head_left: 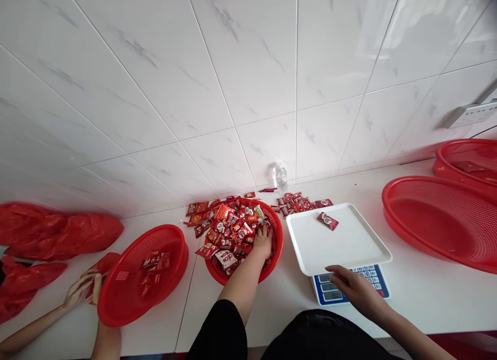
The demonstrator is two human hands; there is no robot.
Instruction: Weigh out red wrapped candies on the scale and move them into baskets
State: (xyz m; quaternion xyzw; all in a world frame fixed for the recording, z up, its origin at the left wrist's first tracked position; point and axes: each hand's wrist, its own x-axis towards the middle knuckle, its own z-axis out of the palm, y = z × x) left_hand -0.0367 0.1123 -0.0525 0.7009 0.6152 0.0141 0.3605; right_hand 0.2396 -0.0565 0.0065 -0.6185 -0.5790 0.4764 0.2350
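Observation:
My left hand (264,243) reaches into a red basket (280,246) heaped with small wrapped snack packets (229,230), mostly red. Its fingers are spread over the packets at the right side; the tips are partly hidden among them. A white-topped digital scale (337,256) stands to the right of that basket. On its tray lies one dark red packet (328,221). My right hand (355,290) hovers over the scale's blue keypad and display, near the tray's front edge, fingers stretched out and holding nothing.
Loose packets (298,203) and a clear plastic bottle (281,178) lie by the tiled wall. Large red baskets (430,220) stand at right. On the left, another person's hands (83,290) hold a red bag beside a tilted basket (128,298); red bags (77,235) lie behind.

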